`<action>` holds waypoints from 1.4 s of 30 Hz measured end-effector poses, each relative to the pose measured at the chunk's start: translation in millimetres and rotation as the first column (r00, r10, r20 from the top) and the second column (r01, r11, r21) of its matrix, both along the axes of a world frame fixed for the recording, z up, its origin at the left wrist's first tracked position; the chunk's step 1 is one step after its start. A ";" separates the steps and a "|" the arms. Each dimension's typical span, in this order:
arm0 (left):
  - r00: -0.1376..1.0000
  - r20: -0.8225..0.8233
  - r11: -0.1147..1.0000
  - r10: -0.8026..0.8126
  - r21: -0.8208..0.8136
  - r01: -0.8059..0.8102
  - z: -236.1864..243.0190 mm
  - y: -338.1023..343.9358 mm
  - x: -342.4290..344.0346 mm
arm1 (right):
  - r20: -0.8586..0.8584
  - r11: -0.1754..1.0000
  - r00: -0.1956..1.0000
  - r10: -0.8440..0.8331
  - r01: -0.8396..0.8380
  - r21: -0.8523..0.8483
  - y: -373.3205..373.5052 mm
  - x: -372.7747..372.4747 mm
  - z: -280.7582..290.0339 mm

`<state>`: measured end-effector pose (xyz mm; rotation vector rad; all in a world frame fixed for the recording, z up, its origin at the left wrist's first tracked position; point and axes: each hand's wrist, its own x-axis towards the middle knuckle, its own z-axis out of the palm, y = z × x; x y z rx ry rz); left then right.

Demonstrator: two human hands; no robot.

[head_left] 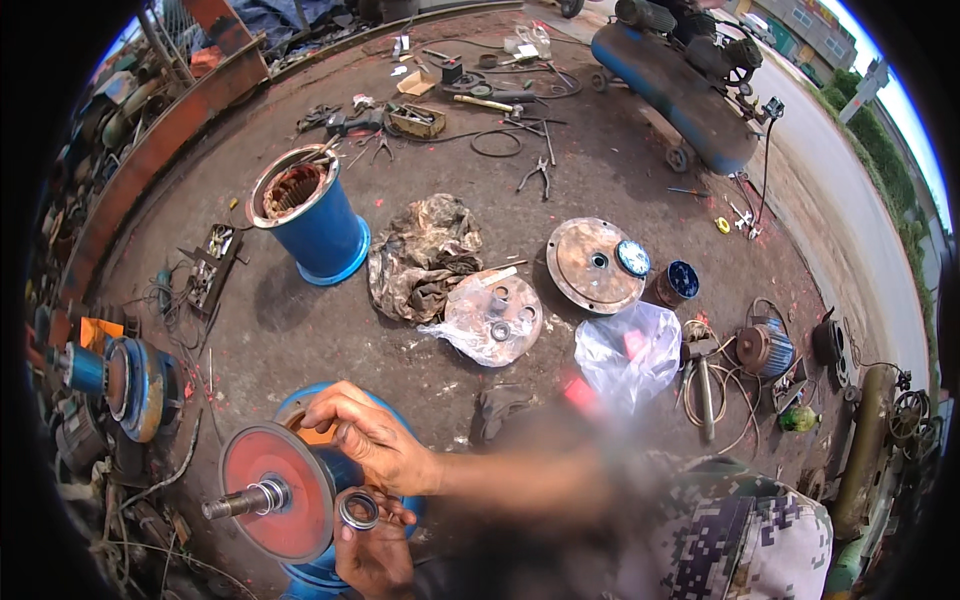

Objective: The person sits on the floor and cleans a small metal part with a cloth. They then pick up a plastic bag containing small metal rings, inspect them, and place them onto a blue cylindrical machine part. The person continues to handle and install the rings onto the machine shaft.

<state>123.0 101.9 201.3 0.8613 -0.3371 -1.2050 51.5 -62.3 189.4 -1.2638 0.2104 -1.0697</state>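
Silvery ring (345,517) (left grip (379,560); close pinch)

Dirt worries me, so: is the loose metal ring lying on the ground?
No, the loose metal ring is held in the left hand, beside the red disc.

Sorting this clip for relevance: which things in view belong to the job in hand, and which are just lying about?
Seemingly in the job:
metal ring, held in the left hand
red disc on its shaft, near the right hand
blue part behind the disc

Apparently lying about:
crumpled cloth
pliers
plastic bag
hammer
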 end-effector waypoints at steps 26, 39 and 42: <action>0.641 -0.743 0.967 0.191 0.029 -0.254 71.2 75.8 -34.4 | -0.750 0.974 0.653 0.104 0.085 0.209 39.5 -121.9 21.2; -0.104 -0.416 0.161 0.903 0.553 -0.817 243.1 364.6 -324.1 | -0.829 0.640 -0.233 0.508 -0.542 0.545 -50.2 -134.3 179.0; -0.420 -0.279 -0.110 0.864 0.709 -0.697 248.8 370.0 -444.9 | -0.834 0.670 -0.439 0.333 -0.512 0.537 -40.9 -99.0 203.5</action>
